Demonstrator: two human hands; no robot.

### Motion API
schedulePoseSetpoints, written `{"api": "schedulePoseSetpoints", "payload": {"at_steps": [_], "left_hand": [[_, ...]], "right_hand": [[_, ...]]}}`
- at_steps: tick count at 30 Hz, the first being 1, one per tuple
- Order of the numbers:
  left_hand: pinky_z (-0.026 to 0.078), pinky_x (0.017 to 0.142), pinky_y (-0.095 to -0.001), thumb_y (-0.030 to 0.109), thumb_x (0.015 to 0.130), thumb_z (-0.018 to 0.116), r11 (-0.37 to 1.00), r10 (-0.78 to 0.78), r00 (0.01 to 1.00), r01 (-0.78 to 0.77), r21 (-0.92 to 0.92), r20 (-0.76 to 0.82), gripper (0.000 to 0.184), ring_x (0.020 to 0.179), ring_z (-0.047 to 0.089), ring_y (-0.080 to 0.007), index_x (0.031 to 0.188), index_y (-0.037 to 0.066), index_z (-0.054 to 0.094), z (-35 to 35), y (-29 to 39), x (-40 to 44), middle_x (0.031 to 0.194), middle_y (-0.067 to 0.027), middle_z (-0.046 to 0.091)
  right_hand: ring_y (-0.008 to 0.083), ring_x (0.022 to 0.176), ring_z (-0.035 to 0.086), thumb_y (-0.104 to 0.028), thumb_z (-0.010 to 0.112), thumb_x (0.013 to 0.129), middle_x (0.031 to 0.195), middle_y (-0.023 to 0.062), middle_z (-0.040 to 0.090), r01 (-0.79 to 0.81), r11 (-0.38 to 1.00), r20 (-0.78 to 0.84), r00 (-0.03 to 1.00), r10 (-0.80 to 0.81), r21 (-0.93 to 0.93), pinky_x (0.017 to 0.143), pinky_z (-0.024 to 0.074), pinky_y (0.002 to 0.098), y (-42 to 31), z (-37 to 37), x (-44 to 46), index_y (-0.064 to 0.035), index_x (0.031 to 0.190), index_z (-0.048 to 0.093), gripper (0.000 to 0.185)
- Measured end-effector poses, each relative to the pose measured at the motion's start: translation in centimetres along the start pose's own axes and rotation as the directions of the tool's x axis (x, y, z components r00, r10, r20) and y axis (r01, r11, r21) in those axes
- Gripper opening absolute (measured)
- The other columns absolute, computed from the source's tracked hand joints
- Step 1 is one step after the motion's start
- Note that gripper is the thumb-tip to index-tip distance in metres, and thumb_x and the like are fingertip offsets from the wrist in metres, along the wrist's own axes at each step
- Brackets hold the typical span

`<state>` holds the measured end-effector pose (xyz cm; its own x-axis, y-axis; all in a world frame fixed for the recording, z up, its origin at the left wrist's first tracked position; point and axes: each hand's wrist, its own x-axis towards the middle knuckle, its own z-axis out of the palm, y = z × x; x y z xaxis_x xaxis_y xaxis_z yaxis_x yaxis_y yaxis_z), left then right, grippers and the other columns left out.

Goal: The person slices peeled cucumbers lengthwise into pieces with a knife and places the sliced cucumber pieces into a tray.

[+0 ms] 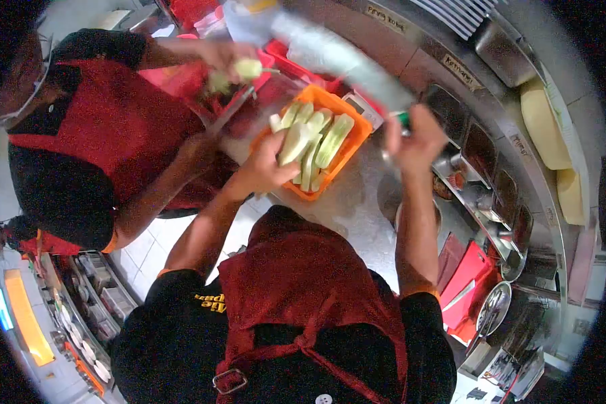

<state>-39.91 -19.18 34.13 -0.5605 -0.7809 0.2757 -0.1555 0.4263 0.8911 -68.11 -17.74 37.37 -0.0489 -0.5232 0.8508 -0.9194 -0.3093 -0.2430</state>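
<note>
My left hand (269,165) is closed round a pale peeled cucumber piece (295,145), over the near left side of an orange basket (349,156). Several long cut cucumber pieces (334,141) lie in the basket, their flesh pale green. To the right, my right hand (417,138) is raised and curled, smeared by motion. A small green part (402,120) shows at its fingers; what it belongs to is unclear. A long, whitish, blurred shape (350,60) runs from near this hand toward the upper left; I cannot tell whether the hand holds it.
At the left, a co-worker in a red apron (121,121) holds a pale green vegetable (248,69) and a knife (230,111) over a red container (269,77). Metal food pans (478,145) line the right. Red cutting boards (468,279) and a metal strainer (495,306) are lower right.
</note>
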Motion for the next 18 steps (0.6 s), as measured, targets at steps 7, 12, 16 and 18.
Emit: {"api": "schedulePoseSetpoints", "payload": {"at_steps": [7,12,16,18], "left_hand": [[0.049,0.084,-0.0411,0.033,0.076,0.075,0.986,-0.09,0.975,0.116,0.118,-0.205,0.055,0.096,0.064,-0.0315,0.112,-0.001,0.051,0.6,-7.2,1.3,0.104,-0.0217,0.063],[0.049,0.085,-0.044,0.036,0.075,0.075,0.808,-0.34,0.904,0.422,0.411,-0.26,0.062,0.097,0.063,-0.0389,0.116,-0.001,0.046,1.1,-5.7,6.9,0.102,-0.0248,0.063],[0.047,0.089,-0.0472,0.036,0.074,0.074,0.675,-0.506,0.816,0.577,0.461,-0.28,0.066,0.103,0.06,-0.0429,0.119,-0.001,0.043,2.1,-7.4,10.3,0.105,-0.0301,0.061],[0.046,0.091,-0.0478,0.034,0.075,0.073,0.699,-0.459,0.851,0.523,0.488,-0.255,0.066,0.105,0.058,-0.0434,0.12,-0.002,0.042,2.5,-8.7,10.2,0.107,-0.0313,0.06]], "right_hand": [[0.0311,0.061,0.062,-0.029,0.076,0.078,0.073,0.0122,0.063,-0.062,0.995,0.12,0.99,0.072,-0.083,0.055,0.049,0.0377,2.2,-3.3,-0.6,-0.0077,0.081,0.06,0.026],[0.0358,0.061,0.062,-0.033,0.07,0.083,0.069,0.0162,0.061,-0.287,0.958,0.209,0.937,0.281,-0.002,0.055,0.048,0.039,1.5,-1.4,-6.2,-0.005,0.079,0.062,0.029],[0.0382,0.06,0.06,-0.035,0.068,0.084,0.066,0.0195,0.059,-0.473,0.881,0.322,0.839,0.439,0.031,0.054,0.0457,0.0415,-0.1,-1.4,-9.0,-0.0036,0.078,0.06,0.033],[0.0381,0.06,0.06,-0.035,0.068,0.085,0.065,0.0204,0.058,-0.547,0.837,0.382,0.777,0.499,0.018,0.054,0.0454,0.042,-0.3,-1.9,-10.5,-0.0029,0.078,0.06,0.033]]}}
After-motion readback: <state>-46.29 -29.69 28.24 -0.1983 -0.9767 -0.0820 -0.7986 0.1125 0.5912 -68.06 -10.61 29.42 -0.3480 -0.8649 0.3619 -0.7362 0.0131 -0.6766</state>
